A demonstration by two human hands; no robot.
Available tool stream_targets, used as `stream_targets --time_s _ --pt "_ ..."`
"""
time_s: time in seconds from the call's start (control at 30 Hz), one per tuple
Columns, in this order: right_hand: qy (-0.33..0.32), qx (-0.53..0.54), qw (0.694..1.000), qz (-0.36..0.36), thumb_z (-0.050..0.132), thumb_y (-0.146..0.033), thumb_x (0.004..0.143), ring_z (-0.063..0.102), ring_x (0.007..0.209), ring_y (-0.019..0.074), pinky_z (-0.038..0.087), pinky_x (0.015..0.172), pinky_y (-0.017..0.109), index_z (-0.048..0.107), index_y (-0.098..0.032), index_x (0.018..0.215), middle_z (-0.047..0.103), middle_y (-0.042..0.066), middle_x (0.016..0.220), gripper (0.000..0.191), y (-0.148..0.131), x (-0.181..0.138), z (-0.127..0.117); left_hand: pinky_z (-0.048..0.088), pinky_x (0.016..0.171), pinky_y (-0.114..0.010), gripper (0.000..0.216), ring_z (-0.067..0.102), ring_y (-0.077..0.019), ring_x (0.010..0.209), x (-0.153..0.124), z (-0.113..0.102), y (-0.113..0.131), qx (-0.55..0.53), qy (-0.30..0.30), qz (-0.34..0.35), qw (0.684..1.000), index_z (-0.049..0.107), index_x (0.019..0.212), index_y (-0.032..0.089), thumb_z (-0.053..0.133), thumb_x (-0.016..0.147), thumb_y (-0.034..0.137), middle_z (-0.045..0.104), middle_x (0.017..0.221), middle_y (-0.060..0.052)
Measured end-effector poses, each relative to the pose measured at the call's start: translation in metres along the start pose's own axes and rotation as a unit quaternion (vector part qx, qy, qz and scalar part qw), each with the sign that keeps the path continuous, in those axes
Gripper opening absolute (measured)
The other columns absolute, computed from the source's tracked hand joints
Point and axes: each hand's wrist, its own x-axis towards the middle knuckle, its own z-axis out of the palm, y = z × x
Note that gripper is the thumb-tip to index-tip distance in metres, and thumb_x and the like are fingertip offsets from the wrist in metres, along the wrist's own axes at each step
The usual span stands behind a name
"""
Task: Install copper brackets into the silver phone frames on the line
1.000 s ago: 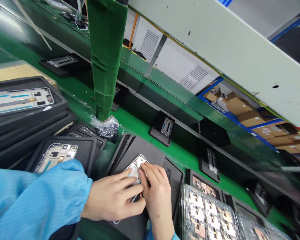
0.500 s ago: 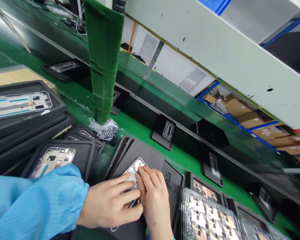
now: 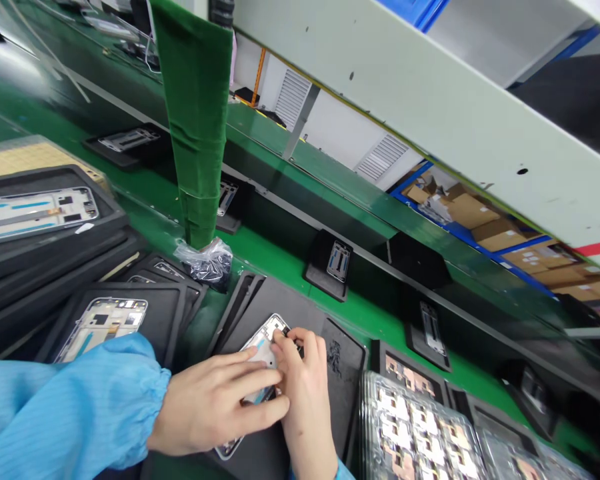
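A silver phone frame [image 3: 263,347] with blue strips lies tilted on a black foam tray [image 3: 290,300]. My left hand [image 3: 220,403] reaches across it from the left, its fingers holding the frame against the tray. Over the frame's upper right edge, my right hand [image 3: 305,380] has its fingers bent and their tips close together. What those tips pinch, if anything, is too small and too covered to make out. Both hands hide the middle of the frame; its top corner and lower end show.
Left stand stacked black trays [image 3: 80,250] with more frames, near a clear plastic bag [image 3: 207,260]. Clear blister trays [image 3: 415,427] of small metallic parts sit at right. Behind run a green belt [image 3: 280,250] bearing trays, a green cloth-wrapped post [image 3: 195,127] and an overhead beam [image 3: 430,113].
My right fingers have curled more and drawn together at the frame's edge. My left hand's fingers have shifted slightly, showing more of the frame's lower end. The view has moved a little.
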Motion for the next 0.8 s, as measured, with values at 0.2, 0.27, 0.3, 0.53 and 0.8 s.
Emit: stream_targets --time_s 0.2,0.27,0.3,0.53,0.8 --pt "-0.038 0.029 0.997 -0.056 0.038 -0.007 0.103 0.065 0.122 0.0271 0.052 0.110 0.056 0.057 -0.022 0.143 0.069 0.010 0.127 0.047 0.010 -0.021 -0.019 0.047 0.104 -0.057 0.041 0.060 -0.0383 0.123 0.003 -0.019 -0.014 -0.094 -0.090 -0.293 0.947 0.056 0.138 0.019 0.052 0.098 0.028 0.057 0.139 -0.015" --pt "-0.020 0.036 0.998 -0.039 0.043 -0.014 0.105 0.060 0.134 0.0279 0.054 0.110 0.052 0.051 -0.023 0.149 0.068 0.009 0.136 0.045 0.020 -0.036 -0.028 0.052 0.092 -0.052 0.033 0.069 -0.0342 0.102 0.005 -0.024 -0.021 -0.131 -0.106 -0.379 0.910 0.063 0.125 0.020 0.049 0.099 0.035 0.060 0.128 -0.013" --pt "0.001 0.037 0.999 -0.022 0.046 -0.018 0.105 0.058 0.136 0.0283 0.057 0.107 0.049 0.050 -0.023 0.150 0.066 0.009 0.141 0.045 0.025 -0.044 -0.032 0.053 0.088 -0.048 0.030 0.070 -0.0308 0.093 0.005 -0.026 -0.024 -0.145 -0.106 -0.391 0.903 0.065 0.119 0.021 0.048 0.099 0.036 0.061 0.124 -0.011" --pt "0.110 0.054 0.991 0.053 0.055 -0.021 0.103 0.066 0.126 0.0220 0.059 0.103 0.036 0.056 -0.025 0.144 0.066 0.009 0.138 0.041 0.050 -0.083 -0.040 0.051 0.059 -0.029 0.031 0.071 -0.0239 0.066 0.010 -0.047 -0.057 -0.280 -0.073 -0.459 0.840 0.066 0.098 0.023 0.062 0.087 0.053 0.074 0.081 -0.002" --pt "0.161 0.109 0.977 0.090 0.061 -0.027 0.100 0.076 0.097 0.0203 0.064 0.083 0.027 0.063 -0.023 0.134 0.076 0.007 0.113 0.034 0.061 -0.078 -0.016 0.047 0.055 -0.025 0.051 0.063 -0.0156 0.061 0.096 -0.040 -0.105 -0.357 0.062 -0.508 0.781 0.058 0.119 0.016 0.076 0.085 0.049 0.070 0.082 -0.001"
